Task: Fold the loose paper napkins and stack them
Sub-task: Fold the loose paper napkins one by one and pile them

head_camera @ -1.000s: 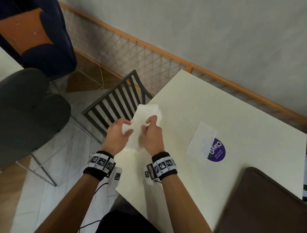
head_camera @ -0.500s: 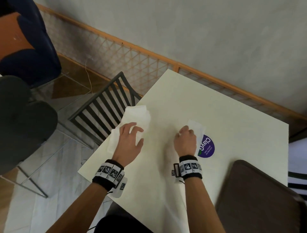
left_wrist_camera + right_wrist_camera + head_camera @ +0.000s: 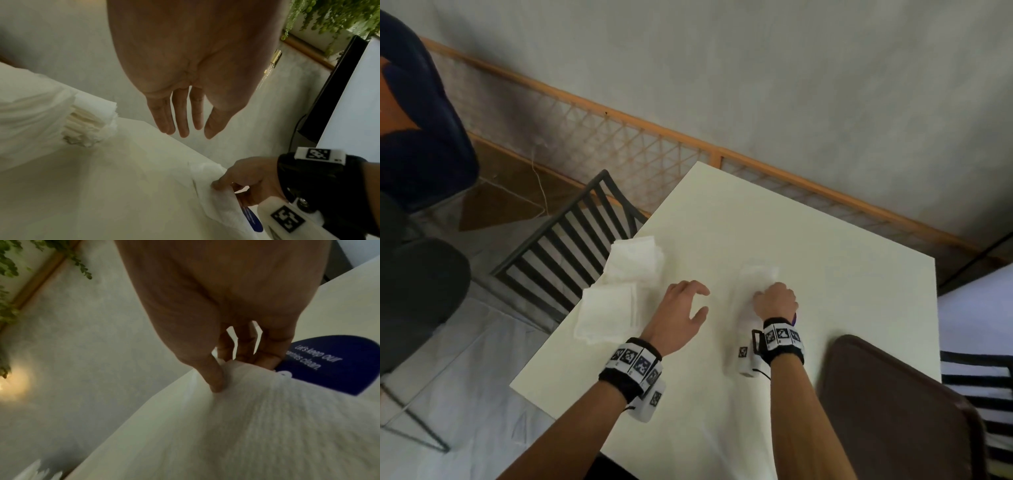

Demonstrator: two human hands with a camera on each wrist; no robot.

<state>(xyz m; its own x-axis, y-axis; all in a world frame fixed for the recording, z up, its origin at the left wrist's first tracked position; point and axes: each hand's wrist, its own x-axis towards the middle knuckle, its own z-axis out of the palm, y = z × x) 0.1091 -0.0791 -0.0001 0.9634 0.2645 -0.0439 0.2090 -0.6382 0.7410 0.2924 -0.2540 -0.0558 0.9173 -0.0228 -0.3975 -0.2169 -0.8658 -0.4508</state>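
On the cream square table [image 3: 808,240] by a grey wall [image 3: 756,68], the right hand [image 3: 775,301] pinches a loose white paper napkin [image 3: 758,274]; the left hand [image 3: 681,315] hovers relaxed, empty; stacked white napkins [image 3: 619,294] at nine o'clock.

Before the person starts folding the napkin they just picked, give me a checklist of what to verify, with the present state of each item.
1. Right hand has the loose napkin: ok, thumb and fingers pinch it in the right wrist view.
2. Left hand free to help: ok, fingers relaxed, holding nothing.
3. Only one sheet pinched: cannot tell.
4. Bare table for folding: ok, between the hands.
5. Pile of napkins safely on the table: not ok, it lies at the left edge, partly overhanging.
6. Napkin clear of the blue sticker: not ok, it covers part of it.
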